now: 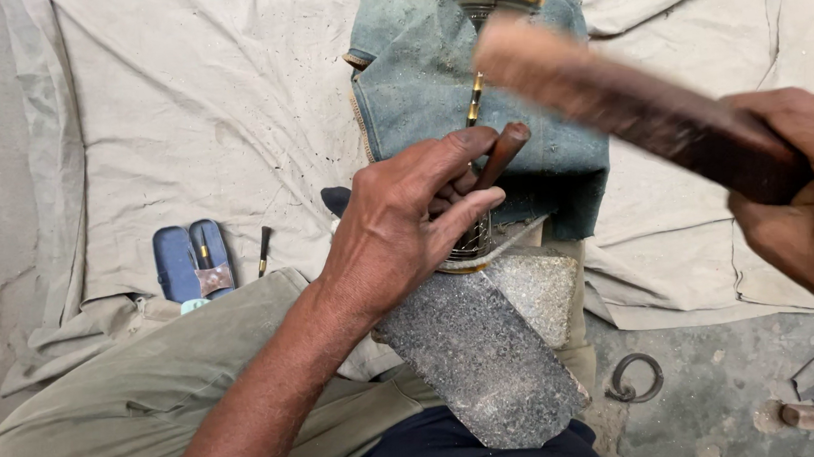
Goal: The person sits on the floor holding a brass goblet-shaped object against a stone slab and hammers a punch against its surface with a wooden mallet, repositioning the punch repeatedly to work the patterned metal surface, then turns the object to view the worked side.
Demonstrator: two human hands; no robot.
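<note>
My left hand (398, 229) pinches the punch (497, 155) above the stone block (483, 357), my right hand (802, 206) clamps the wooden mallet (627, 103) over it

The wooden block (637, 107) in the right hand (806, 201) is reddish brown, paler and blurred at its far end, darker near the grip. The short rod (500, 152) held by the left hand (398, 229) is brown. The folded cloth (434, 74) is faded blue-green denim with tan stitching at its edge. The ground sheet (208, 109) is off-white and dusty. The stone slab (483, 366) is dark grey, speckled. The trouser leg (124, 410) is olive-khaki. The small case (192, 261) is blue. The ring (635, 378) is dark, rusty metal.
</note>
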